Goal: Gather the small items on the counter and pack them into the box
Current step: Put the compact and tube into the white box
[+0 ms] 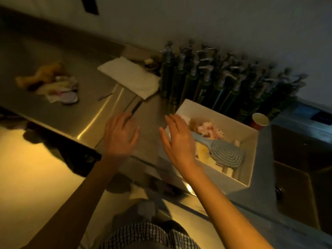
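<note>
A white rectangular box (251, 155) stands on the steel counter (89, 112). Inside lie a blue hairbrush (224, 152), a yellow comb (202, 151) and pink hair accessories (209, 131). My right hand (177, 139) hovers flat over the box's left end, fingers straight, holding nothing. My left hand (120, 135) is spread open above the counter just left of the box, empty too. A heap of small items (55, 85), among them a yellow-brown piece and a round lilac piece, lies at the counter's far left. A thin dark pin (105, 97) lies near the counter's middle.
A folded white towel (131, 78) lies behind the hands. Several dark pump bottles (224, 81) line the wall behind the box. A red paper cup (259, 121) stands by the box's far right corner. A sink (301, 168) opens at the right.
</note>
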The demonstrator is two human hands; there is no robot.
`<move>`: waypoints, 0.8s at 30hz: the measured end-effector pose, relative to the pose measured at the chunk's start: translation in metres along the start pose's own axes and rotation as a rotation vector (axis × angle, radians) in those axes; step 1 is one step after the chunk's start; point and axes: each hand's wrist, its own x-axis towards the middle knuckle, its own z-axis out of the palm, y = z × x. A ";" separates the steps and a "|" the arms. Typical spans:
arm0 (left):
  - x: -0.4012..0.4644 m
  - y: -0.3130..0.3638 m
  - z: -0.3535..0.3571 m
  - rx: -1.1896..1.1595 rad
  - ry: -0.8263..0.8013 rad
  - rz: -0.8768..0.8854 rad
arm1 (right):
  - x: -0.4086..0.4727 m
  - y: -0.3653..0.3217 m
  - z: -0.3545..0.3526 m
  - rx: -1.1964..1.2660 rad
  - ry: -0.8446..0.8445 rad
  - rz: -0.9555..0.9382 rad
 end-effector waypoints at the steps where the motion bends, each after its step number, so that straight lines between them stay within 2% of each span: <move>1: -0.012 -0.010 -0.006 0.018 0.009 -0.026 | -0.002 -0.008 0.007 0.017 -0.026 -0.013; 6: -0.058 -0.048 -0.029 0.181 0.084 -0.054 | -0.011 -0.042 0.038 0.137 -0.131 -0.119; 10: -0.074 -0.079 -0.039 0.175 0.055 -0.210 | -0.005 -0.071 0.061 0.165 -0.243 -0.147; 15: -0.065 -0.118 -0.041 0.114 0.089 -0.216 | 0.014 -0.110 0.094 0.191 -0.324 -0.180; 20: -0.034 -0.168 -0.049 0.140 -0.045 -0.235 | 0.044 -0.142 0.128 0.171 -0.292 -0.148; 24: -0.007 -0.222 -0.054 0.123 -0.076 -0.207 | 0.072 -0.169 0.156 0.160 -0.238 -0.086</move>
